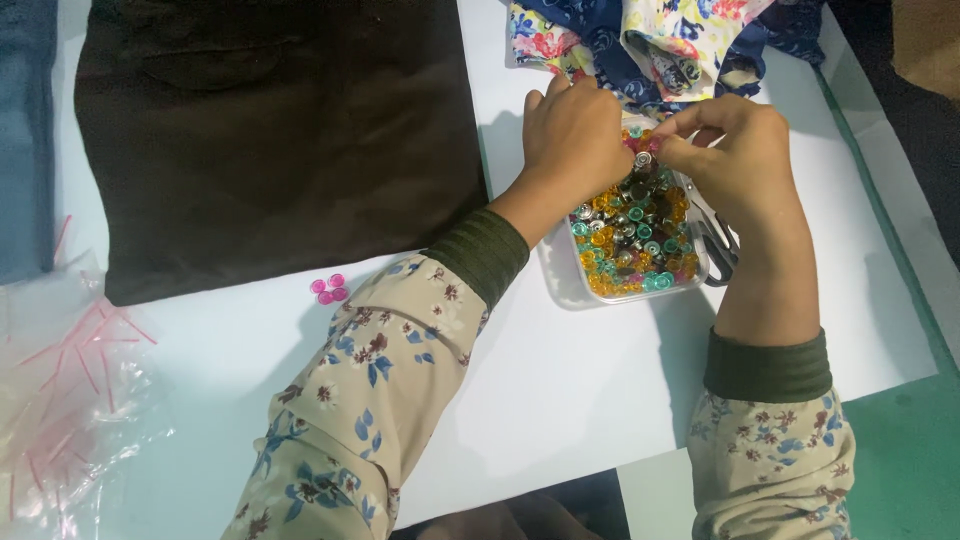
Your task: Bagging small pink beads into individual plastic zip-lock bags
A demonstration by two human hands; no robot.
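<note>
Head view: we see both hands over the clear plastic tray (560, 290) of coloured round studs (630, 235) on the white counter (560, 400). Left hand (572, 135) dips in, grip hidden; right hand (735, 165) pinches a small pink stud (648, 145) just above.

your table, counted by kind

you have two hands, left hand (575, 135) and right hand (735, 160), over one clear tray (560, 285) of beads too many to count; three loose pink beads (329, 289), one dark cloth (270, 140), one floral fabric (660, 40), one plastic bag (70, 400).
</note>
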